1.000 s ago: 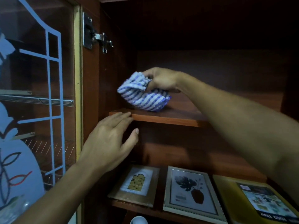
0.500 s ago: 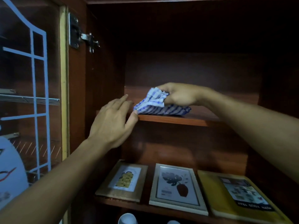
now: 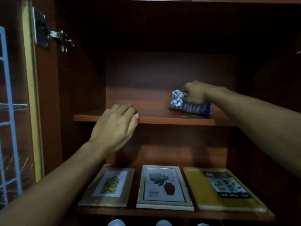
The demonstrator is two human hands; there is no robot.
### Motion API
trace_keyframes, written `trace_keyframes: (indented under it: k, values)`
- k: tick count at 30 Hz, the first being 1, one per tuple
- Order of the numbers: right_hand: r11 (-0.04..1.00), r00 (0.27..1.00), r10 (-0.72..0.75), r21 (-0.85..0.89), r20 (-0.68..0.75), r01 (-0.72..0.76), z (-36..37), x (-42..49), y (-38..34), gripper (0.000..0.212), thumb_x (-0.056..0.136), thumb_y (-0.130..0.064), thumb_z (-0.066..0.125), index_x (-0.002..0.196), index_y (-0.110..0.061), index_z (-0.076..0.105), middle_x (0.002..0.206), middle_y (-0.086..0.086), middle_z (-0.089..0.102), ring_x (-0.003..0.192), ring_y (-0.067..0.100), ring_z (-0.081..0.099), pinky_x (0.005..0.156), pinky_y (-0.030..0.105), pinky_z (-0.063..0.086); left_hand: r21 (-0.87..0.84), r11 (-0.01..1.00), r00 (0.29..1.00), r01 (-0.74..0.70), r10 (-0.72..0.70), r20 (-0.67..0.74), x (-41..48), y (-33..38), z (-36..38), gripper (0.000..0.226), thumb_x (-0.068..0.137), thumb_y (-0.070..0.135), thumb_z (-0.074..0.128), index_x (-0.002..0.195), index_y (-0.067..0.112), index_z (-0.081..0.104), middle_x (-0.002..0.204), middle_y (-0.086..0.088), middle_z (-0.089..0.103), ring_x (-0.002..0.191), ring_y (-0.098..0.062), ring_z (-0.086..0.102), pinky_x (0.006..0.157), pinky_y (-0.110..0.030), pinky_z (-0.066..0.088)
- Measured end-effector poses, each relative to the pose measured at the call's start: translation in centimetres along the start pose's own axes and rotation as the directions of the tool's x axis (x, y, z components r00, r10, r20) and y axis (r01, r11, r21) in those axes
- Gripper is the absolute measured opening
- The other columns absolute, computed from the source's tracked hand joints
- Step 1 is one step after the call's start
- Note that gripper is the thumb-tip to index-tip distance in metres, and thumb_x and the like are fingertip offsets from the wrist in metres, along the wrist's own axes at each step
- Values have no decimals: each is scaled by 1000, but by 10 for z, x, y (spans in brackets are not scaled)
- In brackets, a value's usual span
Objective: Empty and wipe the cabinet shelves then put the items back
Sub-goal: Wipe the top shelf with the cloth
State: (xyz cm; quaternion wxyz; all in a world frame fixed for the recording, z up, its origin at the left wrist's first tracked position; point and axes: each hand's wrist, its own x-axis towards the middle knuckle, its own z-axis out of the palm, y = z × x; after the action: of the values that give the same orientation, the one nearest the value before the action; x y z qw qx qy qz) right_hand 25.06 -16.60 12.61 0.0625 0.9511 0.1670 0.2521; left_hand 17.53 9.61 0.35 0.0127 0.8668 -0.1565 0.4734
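Observation:
A dark wooden cabinet stands open in front of me. On its bare upper shelf (image 3: pixel 156 117), my right hand (image 3: pixel 194 93) grips a bunched blue-and-white striped cloth (image 3: pixel 190 104) that lies against the shelf's right part. My left hand (image 3: pixel 116 126) rests on the shelf's front edge at the left, fingers laid over the top and thumb along the edge. On the shelf below lie a brown picture frame (image 3: pixel 108 187), a silver picture frame (image 3: pixel 163 187) and a yellow tray in its packaging (image 3: pixel 223 189), side by side and flat.
The open glass door (image 3: pixel 14 111) with blue line patterns stands at the left, its metal hinge (image 3: pixel 52 34) on the cabinet's side wall. White rounded objects (image 3: pixel 162 223) peek out under the lower shelf. The cabinet's back and right side are in deep shadow.
My right hand has slid the cloth along the upper shelf from its left end to the right part. My left hand has come up from below onto the shelf's front edge.

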Motion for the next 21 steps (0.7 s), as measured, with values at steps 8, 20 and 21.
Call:
trace_keyframes:
  k: [8, 20, 21]
  values:
    - [956, 982, -187, 234, 23, 177, -7, -39, -25, 27, 92, -31, 65, 74, -15, 53, 63, -3, 51, 65, 15, 49, 58, 30, 32, 88, 994, 994, -72, 79, -80, -5, 8, 10, 42, 100, 37, 34, 107, 10, 64, 109, -9, 69, 92, -31, 63, 78, -44, 45]
    - [945, 974, 225, -245, 4, -217, -38, -51, 61, 21, 89, -27, 62, 98, -8, 66, 106, 19, 67, 95, 34, 64, 71, 31, 45, 27, 987, 976, -156, 159, -149, 10, 34, 15, 50, 96, 52, 38, 106, 11, 66, 99, -8, 69, 90, -33, 61, 74, -42, 43]
    - [912, 956, 291, -311, 34, -267, -33, -54, 66, 26, 88, -25, 64, 106, -7, 66, 113, 18, 65, 100, 34, 64, 73, 32, 47, 18, 986, 975, -168, 168, -143, 13, 40, 16, 50, 95, 52, 39, 107, 11, 66, 102, -7, 69, 93, -32, 61, 76, -41, 44]
